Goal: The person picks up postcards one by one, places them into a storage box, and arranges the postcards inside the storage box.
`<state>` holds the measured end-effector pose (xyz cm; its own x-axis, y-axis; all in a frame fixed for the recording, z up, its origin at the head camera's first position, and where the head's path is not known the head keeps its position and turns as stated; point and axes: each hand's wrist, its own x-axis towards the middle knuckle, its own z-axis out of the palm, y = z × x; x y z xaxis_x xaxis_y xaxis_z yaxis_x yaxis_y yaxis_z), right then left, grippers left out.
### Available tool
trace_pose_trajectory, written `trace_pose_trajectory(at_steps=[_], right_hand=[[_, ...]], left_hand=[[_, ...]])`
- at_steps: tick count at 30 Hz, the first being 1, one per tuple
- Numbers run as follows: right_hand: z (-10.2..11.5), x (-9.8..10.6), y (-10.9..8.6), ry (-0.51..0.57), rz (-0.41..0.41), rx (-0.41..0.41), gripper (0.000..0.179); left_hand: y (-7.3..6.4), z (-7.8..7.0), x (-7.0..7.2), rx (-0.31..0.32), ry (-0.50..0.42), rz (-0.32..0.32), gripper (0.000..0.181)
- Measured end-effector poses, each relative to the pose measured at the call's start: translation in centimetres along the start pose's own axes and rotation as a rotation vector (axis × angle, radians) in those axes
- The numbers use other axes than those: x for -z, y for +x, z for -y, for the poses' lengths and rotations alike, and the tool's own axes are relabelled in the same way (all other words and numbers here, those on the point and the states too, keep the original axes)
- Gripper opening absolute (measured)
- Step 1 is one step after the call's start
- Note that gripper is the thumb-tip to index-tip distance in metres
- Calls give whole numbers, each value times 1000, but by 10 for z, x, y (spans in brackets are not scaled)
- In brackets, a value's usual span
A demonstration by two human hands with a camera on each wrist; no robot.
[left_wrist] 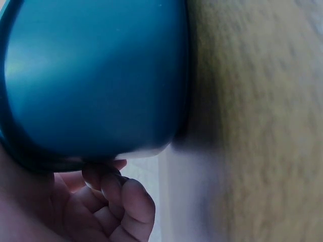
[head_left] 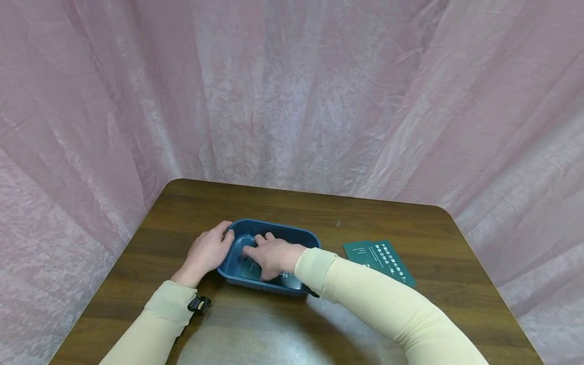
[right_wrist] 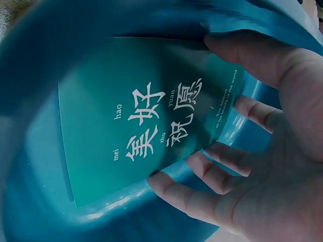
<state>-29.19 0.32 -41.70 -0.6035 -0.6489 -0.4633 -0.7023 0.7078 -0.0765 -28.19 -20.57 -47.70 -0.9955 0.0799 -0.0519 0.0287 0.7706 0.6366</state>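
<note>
A blue plastic basin (head_left: 279, 226) sits on the table. My left hand (head_left: 209, 253) grips its left end, with curled fingers (left_wrist: 136, 204) against the outside under the rim in the left wrist view. Down inside the basin, my right hand (head_left: 275, 255) reaches over a green card (right_wrist: 101, 131) printed with white characters, which lies face up. The right thumb is at one edge of this card, and the fairly straight, spread fingers (right_wrist: 202, 171) are along the opposite edge. In the head view, the right hand covers much of the card.
To the right of the basin, green cards (head_left: 388, 261) with white writing lie overlapping on the brown wooden table (head_left: 219, 197). A pink curtain (head_left: 292, 101) hangs behind the table and along its sides. Both wrists wear dark straps.
</note>
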Motion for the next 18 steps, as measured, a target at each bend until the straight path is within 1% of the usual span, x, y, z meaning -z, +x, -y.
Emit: trace_pose_trajectory(at_steps=[12, 18], right_hand=[[3, -1, -1, 1, 4, -11, 70], [2, -1, 0, 7, 10, -14, 71]], left_hand=[[1, 0, 0, -3, 2, -5, 49], [0, -2, 1, -5, -2, -3, 49]])
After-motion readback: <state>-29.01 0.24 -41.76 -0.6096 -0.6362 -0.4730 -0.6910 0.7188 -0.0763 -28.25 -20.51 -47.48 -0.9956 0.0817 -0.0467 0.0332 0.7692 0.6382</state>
